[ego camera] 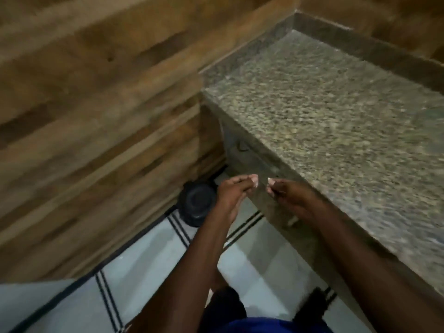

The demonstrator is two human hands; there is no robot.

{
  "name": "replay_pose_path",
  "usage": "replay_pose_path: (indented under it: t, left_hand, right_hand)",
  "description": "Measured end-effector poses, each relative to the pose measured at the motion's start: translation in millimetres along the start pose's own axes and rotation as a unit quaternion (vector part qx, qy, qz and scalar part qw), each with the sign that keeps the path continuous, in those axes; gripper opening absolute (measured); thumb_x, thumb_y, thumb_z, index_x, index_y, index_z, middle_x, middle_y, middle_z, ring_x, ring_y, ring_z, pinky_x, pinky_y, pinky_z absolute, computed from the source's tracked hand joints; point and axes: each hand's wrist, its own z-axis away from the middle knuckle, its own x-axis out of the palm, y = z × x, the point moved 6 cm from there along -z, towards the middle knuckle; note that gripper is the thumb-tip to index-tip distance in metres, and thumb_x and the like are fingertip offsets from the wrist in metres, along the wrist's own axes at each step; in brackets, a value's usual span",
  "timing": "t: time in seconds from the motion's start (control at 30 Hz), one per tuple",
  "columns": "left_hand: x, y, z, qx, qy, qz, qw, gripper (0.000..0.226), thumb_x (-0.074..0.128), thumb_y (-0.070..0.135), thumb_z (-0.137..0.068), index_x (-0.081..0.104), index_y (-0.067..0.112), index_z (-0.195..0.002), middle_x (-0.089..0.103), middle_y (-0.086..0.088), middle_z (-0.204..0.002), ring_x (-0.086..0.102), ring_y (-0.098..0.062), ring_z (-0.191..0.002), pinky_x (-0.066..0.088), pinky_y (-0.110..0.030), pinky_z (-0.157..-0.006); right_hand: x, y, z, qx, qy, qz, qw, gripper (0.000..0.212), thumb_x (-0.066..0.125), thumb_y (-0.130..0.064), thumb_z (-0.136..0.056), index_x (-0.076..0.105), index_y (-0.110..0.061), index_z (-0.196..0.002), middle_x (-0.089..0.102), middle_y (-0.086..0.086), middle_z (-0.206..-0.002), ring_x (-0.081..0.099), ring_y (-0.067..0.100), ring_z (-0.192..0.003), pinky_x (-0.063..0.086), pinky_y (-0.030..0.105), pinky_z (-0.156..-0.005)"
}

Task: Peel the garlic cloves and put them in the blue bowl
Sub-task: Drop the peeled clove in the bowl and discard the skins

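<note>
No garlic and no blue bowl are in view. Both my hands reach out over the floor, just past the left end of the granite counter (324, 111). My left hand (234, 191) has its fingers bunched together and pointing right. My right hand (287, 193) faces it a small gap away, fingers curled in toward the thumb. The picture is blurred, and I cannot make out anything held in either hand.
A round black object (195, 203), perhaps a bin lid, sits on the white tiled floor (134, 272) below my left hand, in the corner by the wood-patterned wall (96, 116). Blue cloth (269, 326) shows at the bottom edge.
</note>
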Motion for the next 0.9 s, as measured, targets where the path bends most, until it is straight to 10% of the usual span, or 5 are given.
replay_pose_path:
  t: [0.37,0.77,0.9]
  left_hand:
    - [-244,51,-37,0.000,0.123,0.104,0.987,0.014,0.061,-0.011,-0.091,0.070,-0.003,-0.099,0.077,-0.005,-0.082,0.072,-0.013,-0.082,0.057,-0.018,-0.072]
    - [-346,-43,-161,-0.107,0.200,0.103,0.968,0.013,0.067,-0.014,-0.086,0.073,-0.009,-0.097,0.076,-0.009,-0.079,0.070,-0.024,-0.085,0.060,-0.022,-0.070]
    - [-375,-102,-226,-0.156,0.233,0.070,0.957,0.021,0.065,-0.013,-0.088,0.069,0.003,-0.076,0.073,-0.021,-0.102,0.067,-0.030,-0.094,0.061,-0.032,-0.080]
  right_hand:
    - [195,83,-104,0.071,-0.057,0.083,0.992,0.015,0.057,0.001,-0.096,0.062,-0.006,-0.084,0.062,0.006,-0.077,0.067,0.010,-0.062,0.057,0.019,-0.057]
    - [220,186,-248,0.177,0.016,0.195,0.965,0.011,0.056,0.009,-0.094,0.059,0.000,-0.089,0.061,0.017,-0.097,0.065,0.021,-0.073,0.058,0.024,-0.055]
    - [203,233,-313,0.217,0.082,0.202,0.952,0.025,0.059,0.012,-0.093,0.058,0.012,-0.118,0.064,0.023,-0.101,0.061,0.025,-0.065,0.058,0.025,-0.051]
